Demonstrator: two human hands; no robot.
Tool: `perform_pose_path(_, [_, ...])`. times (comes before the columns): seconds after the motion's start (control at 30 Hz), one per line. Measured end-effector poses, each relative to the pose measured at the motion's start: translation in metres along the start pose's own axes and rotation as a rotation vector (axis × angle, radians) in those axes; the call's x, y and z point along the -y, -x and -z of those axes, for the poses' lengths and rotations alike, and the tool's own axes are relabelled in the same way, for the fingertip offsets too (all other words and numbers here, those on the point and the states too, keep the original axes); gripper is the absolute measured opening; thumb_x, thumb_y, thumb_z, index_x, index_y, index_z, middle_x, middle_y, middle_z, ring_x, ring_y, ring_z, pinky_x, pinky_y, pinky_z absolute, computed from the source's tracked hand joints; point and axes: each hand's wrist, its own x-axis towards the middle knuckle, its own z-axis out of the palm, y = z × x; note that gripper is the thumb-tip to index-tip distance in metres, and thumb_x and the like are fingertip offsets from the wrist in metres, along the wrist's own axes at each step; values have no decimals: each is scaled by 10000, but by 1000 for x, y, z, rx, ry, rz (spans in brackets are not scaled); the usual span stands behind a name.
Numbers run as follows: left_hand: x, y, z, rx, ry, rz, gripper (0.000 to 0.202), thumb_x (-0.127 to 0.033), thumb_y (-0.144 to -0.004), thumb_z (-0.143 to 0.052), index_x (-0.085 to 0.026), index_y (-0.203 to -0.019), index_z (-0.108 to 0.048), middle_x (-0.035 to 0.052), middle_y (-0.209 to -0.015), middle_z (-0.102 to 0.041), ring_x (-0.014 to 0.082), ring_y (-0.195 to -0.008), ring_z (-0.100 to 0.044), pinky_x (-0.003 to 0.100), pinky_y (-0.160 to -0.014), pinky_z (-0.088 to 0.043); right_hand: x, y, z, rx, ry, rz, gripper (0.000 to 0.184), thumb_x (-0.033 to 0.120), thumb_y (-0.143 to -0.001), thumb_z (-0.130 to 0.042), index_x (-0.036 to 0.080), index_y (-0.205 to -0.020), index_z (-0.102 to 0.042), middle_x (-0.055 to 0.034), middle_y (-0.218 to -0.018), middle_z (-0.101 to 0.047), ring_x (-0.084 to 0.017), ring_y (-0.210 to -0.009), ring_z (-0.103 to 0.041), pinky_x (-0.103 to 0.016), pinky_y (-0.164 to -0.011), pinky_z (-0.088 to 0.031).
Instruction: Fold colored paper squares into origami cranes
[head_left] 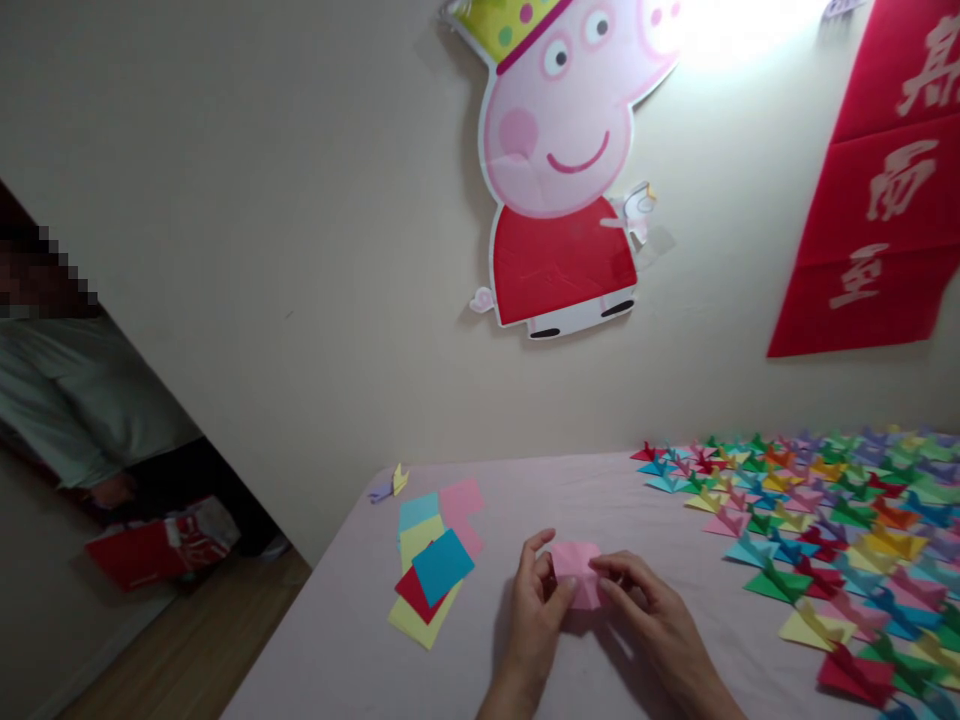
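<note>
A small pink sheet of paper is held up just above the table, between my two hands. My left hand pinches its left side, with the thumb lying on the near face. On the right edge, the thumb and fingertips of my right hand are closed. Faint crease lines seem to cross the sheet. To the left of my hands lies a loose spread of coloured paper squares, blue, red, yellow, light blue and pink, partly overlapping.
Rows of folded paper cranes cover the table's right side. Two small folded pieces sit at the far left corner of the pink-covered table. A wall stands behind, with a cartoon pig cutout. At far left is a person with a red bag.
</note>
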Motion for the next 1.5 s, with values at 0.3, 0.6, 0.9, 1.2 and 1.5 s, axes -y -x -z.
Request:
perform_pose_path(0.3, [8, 0, 5, 37, -33, 25, 682, -503, -770, -764, -198, -1288, -442, 32, -901, -655, 167, -796, -577, 251, -722, -412, -5, 0, 1, -12, 83, 151, 174, 385, -833, -623, 253, -761, -710, -50, -837, -682, -247, -853, -634, -343, -772, -515])
perform_pose_path(0.6, [19, -4, 14, 134, -114, 65, 642, -593, -819, -677, -182, -1269, -476, -64, -705, -466, 101, -597, -418, 210, -570, -303, -6, 5, -2, 170, 192, 356, 166, 305, -895, -557, 278, -834, -709, -75, -1215, -652, -263, -1148, -590, -405, -972, -490])
perform_pose_path(0.9, [11, 0, 12, 41, -443, -124, 387, -488, -887, -621, -206, -1152, -612, 70, -1136, -590, 188, -948, -562, 292, -834, -445, -1, 2, 0, 59, 86, 264, 163, 341, -873, -599, 251, -787, -705, -52, -873, -665, -220, -860, -644, -300, -743, -526])
perform_pose_path(1.2, [11, -2, 6, -58, -607, -316, 94, -252, -866, -646, -193, -796, -665, 22, -834, -627, 173, -810, -574, 246, -641, -394, 1, 3, -5, 33, 30, 118, 246, 441, -852, -620, 213, -772, -666, -13, -711, -640, -180, -649, -610, -261, -592, -489])
perform_pose_path(1.5, [7, -1, 5, -78, -571, -319, 155, -306, -876, -640, -193, -771, -652, 23, -808, -629, 184, -814, -577, 267, -698, -416, -4, 4, -5, 50, -46, 30, 283, 485, -819, -660, 205, -825, -697, -40, -796, -716, -208, -760, -664, -263, -674, -537])
